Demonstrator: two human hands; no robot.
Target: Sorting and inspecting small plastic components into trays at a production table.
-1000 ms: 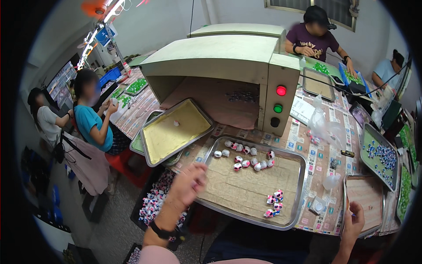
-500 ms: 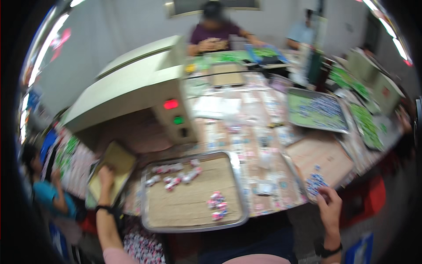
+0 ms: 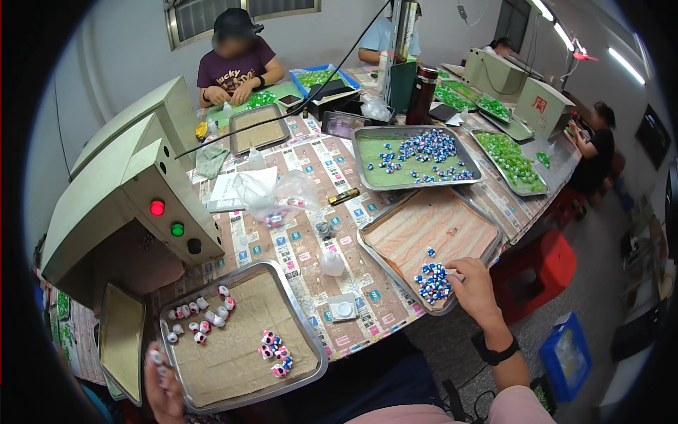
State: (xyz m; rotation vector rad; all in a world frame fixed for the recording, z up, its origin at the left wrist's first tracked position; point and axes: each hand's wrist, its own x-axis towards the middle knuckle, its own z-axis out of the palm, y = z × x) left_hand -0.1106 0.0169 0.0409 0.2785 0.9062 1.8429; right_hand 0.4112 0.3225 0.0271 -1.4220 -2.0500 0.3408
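Note:
At the lower left, my left hand [image 3: 167,396] is closed around a few small white figure pieces [image 3: 159,359], slightly blurred, beside the left edge of a metal tray [image 3: 240,401] lined with brown paper. On that tray lie several white-and-pink figure heads [image 3: 200,304] and a cluster of pink, white and blue figures [image 3: 275,351]. At the right, my right hand [image 3: 477,290] has its thumb and fingers pinched at the edge of a pile of blue-and-white pieces [image 3: 432,283]. That pile sits in a second paper-lined tray [image 3: 431,226]. What the right fingertips grip is hidden.
A pale machine [image 3: 134,191] with red and green lights stands left, a narrow tray [image 3: 121,339] before its opening. Farther back are a tray of blue pieces [image 3: 378,177], a tray of green pieces [image 3: 508,159], a small white bottle [image 3: 332,263] and a co-worker [image 3: 236,67].
The view has swung right. My left hand has left the narrow yellowish tray and is now beside the brown-lined tray with white pieces in it. My right hand stays at the blue-and-white pile.

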